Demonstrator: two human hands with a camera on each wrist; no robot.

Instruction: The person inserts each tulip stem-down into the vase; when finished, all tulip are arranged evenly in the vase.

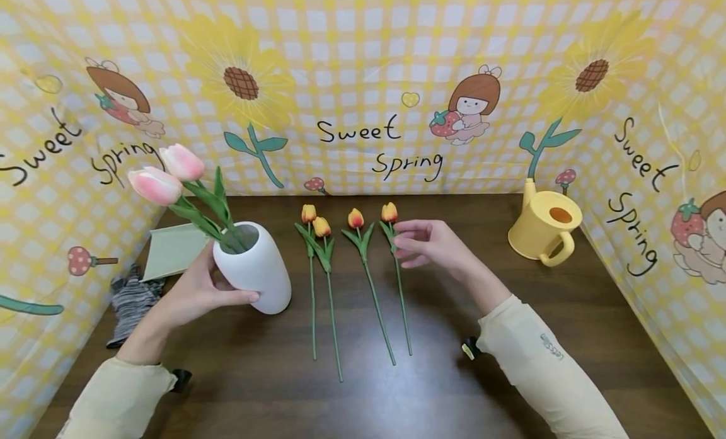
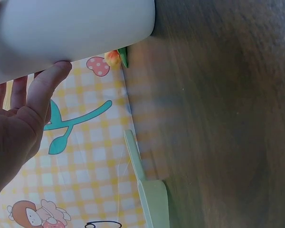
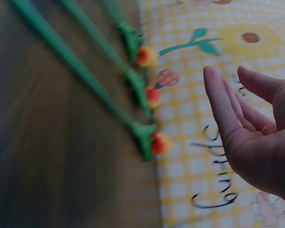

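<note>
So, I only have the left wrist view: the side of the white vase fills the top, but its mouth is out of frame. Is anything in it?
Observer: Yes, in the head view two pink tulips stand in the white vase.
Operator: I catch one orange bloom beyond it. How many flowers like that are on the table?
Observer: Four orange tulips lie there.
Operator: And where's the right grip?
Observer: Beside the upper part of the rightmost tulip; I can't tell whether it touches.
</note>
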